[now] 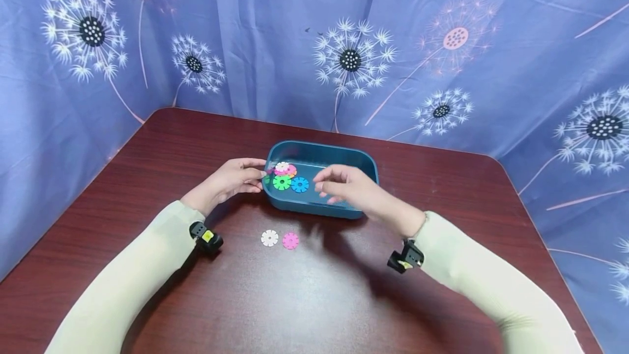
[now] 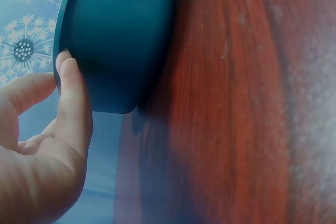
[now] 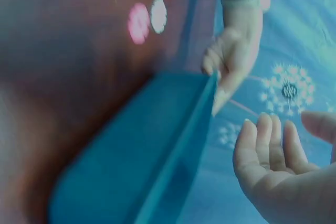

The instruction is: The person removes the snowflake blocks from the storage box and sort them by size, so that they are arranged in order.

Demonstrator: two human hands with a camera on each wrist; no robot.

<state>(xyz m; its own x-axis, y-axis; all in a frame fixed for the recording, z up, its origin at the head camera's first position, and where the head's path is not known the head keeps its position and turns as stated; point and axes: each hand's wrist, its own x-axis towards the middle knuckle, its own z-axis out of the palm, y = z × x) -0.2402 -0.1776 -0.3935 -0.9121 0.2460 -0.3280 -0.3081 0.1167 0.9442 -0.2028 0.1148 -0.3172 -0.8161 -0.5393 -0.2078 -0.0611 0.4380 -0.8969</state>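
Note:
A dark teal plastic bin point(image 1: 314, 207) stands on the table. My left hand point(image 1: 233, 181) pinches its left end, thumb and fingers at the rim; the left wrist view shows the thumb point(image 2: 72, 85) against the outer wall. Over the bin's right half hovers my right hand point(image 1: 350, 186), its fingers loosely bent and nothing between them. Inside, at the left, lie a green notched disc point(image 1: 278, 183), a blue one point(image 1: 300, 184), and a white one point(image 1: 282, 166) on top of pink and orange ones. In front of the bin are a white notched disc point(image 1: 269, 238) and a pink one point(image 1: 290, 241).
The dark red wooden table point(image 1: 236, 299) reaches back to a blue curtain point(image 1: 295, 59) with dandelion prints, which also hangs at both sides. A small black camera point(image 1: 206, 238) is strapped to the left wrist and another camera point(image 1: 405, 257) to the right.

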